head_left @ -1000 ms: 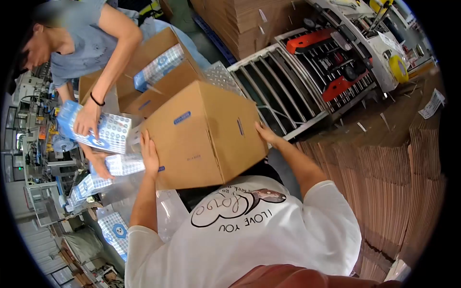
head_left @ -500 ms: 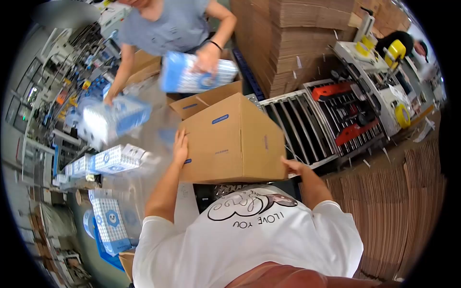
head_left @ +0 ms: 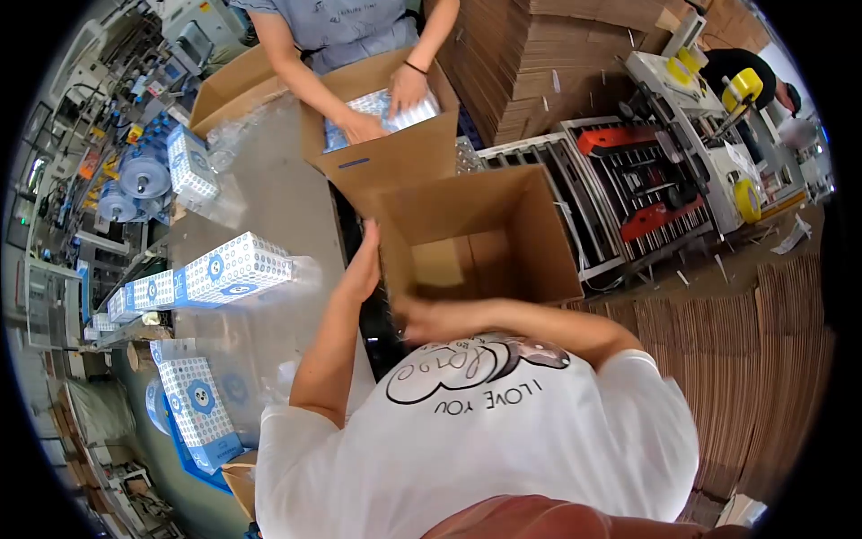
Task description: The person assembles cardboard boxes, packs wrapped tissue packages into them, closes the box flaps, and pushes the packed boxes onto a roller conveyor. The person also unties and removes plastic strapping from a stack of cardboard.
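Your left hand (head_left: pixel 362 260) is at the left side of the open cardboard box (head_left: pixel 467 211), its fingers straight and close together, pointing away from you along the outside of the near-left wall. They lie flat rather than curled around the rim; whether they press on the cardboard, you cannot tell from this view. Your right hand (head_left: pixel 424 321) reaches across your front to the box's near-left corner, below your left fingers. It is blurred, so whether its fingers are apart, together or clamped on the edge cannot be told. The box lies just in front of your shirt, to the right of your left fingers and beyond your right forearm, its opening facing you so that the inner walls and bottom show.

Just past it, a second box (head_left: pixel 400 166) holds shiny blue-and-white packs (head_left: pixel 413 115), with a co-worker's two hands (head_left: pixel 364 128) down among them, well apart from yours. To your left, patterned cartons (head_left: pixel 238 269) lie in a row on the table (head_left: pixel 260 193), and another carton (head_left: pixel 199 404) leans over a blue crate (head_left: pixel 193 469). Right of the box are a roller conveyor (head_left: pixel 588 211) and, nearer you, stacked flat cardboard (head_left: pixel 718 386)
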Demonstrator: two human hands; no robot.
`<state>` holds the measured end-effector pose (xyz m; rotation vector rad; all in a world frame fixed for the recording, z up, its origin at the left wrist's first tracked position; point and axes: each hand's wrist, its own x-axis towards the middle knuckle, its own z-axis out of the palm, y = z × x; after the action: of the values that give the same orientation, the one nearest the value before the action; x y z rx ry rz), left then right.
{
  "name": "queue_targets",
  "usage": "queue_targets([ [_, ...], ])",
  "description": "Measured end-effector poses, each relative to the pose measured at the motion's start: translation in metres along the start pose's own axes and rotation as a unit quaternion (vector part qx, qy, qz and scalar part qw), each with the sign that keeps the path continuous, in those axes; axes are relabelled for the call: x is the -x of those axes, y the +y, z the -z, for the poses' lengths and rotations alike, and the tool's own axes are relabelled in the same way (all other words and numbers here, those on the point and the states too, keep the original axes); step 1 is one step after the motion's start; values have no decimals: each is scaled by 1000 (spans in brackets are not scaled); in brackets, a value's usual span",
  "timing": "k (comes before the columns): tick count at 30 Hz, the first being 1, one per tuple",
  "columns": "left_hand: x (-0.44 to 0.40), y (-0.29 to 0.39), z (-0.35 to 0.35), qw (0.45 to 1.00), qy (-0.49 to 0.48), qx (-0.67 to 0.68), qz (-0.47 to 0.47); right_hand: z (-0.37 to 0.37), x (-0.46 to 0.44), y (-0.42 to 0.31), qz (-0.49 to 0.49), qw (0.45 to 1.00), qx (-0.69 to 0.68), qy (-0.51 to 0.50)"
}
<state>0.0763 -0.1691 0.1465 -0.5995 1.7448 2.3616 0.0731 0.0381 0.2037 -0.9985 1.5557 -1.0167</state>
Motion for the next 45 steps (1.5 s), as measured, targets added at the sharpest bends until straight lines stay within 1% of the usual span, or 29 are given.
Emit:
queue_targets([
  [2, -7, 3, -19, 993, -19, -89, -81, 8, 12, -4, 54, 991, 86, -86],
  [3, -10, -10, -18, 965, 57, -237, -92, 38, 31, -19, -30, 994, 68, -75],
  [4, -16, -26, -14, 910, 129, -381, -100, 62, 53, -7, 48, 989, 130, 59],
  [6, -27, -38, 22, 934, 119, -300, -155, 118, 101, 12, -32, 823, 477, 307],
  [7, -29, -33, 43, 957, 105, -240, -124, 133, 134, 64, -19, 765, 553, 329],
  [9, -38, -39, 54, 976, 92, -176, -87, 165, 201, 138, -104, 756, 578, 289],
  [10, -39, -48, 53, 834, 194, -488, -169, 166, 218, 164, -124, 753, 592, 258],
  [11, -39, -58, 52, 577, 262, -738, -232, 156, 222, 186, -159, 784, 533, 274],
  [13, -36, -84, 24, 561, 193, -763, -257, 134, 210, 235, -216, 838, 349, 359],
  [15, -45, -134, 22, 789, 19, -613, -38, 104, 168, 287, -183, 841, 189, 472],
  [16, -55, -163, 26, 906, -98, -354, 209, 88, 145, 294, -134, 832, 109, 527],
  [17, -53, -153, 29, 863, -78, -415, 276, 86, 122, 300, -56, 808, -31, 586],
  [18, -54, -134, 37, 813, -57, -471, 336, 86, 108, 287, -71, 800, -8, 595],
  [20, -25, -122, 78, 707, 106, -698, 30, 74, 73, 271, -93, 837, 151, 518],
  [22, 2, -38, 61, 527, 69, -845, -56, 53, 37, 258, -59, 902, 119, 412],
  [24, 10, -12, 52, 510, 32, -859, 35, 67, 37, 233, -78, 896, 133, 416],
  [25, 14, -7, 52, 493, -3, -861, 126, 90, 50, 237, -83, 917, -44, 389],
  [26, 14, -17, 61, 488, -5, -863, 131, 123, 69, 250, -86, 907, -220, 348],
  [27, 12, -38, 76, 510, 0, -852, 118, 151, 83, 262, -141, 872, -229, 409],
  [30, 10, -66, 89, 537, 15, -837, 103, 179, 88, 385, -175, 821, 102, 533],
  [33, 14, -68, 96, 529, 14, -846, 61, 136, 63, 479, -271, 907, 142, 291],
  [37, 14, -67, 94, 519, 9, -848, 107, 83, 46, 501, -307, 868, 197, 338],
  [39, 13, -66, 91, 545, 23, -832, 98, 74, 51, 507, -369, 857, 152, 326],
  [40, 15, -67, 92, 554, 15, -828, 84, 79, 61, 494, -319, 858, 139, 379],
  [41, 16, -67, 97, 551, 24, -830, 82, 93, 66, 481, -394, 835, 58, 380],
  [42, 12, -68, 97, 549, 30, -832, 74, 100, 68, 488, -374, 804, 36, 461],
  [43, 9, -59, 88, 574, 18, -816, 63, 115, 74, 481, -252, 737, -305, 547],
  [44, 9, -50, 78, 600, 0, -798, 47, 136, 90, 447, -183, 675, -409, 586],
  [45, 12, -54, 85, 597, -4, -802, 32, 160, 120, 389, -130, 683, -399, 597],
])
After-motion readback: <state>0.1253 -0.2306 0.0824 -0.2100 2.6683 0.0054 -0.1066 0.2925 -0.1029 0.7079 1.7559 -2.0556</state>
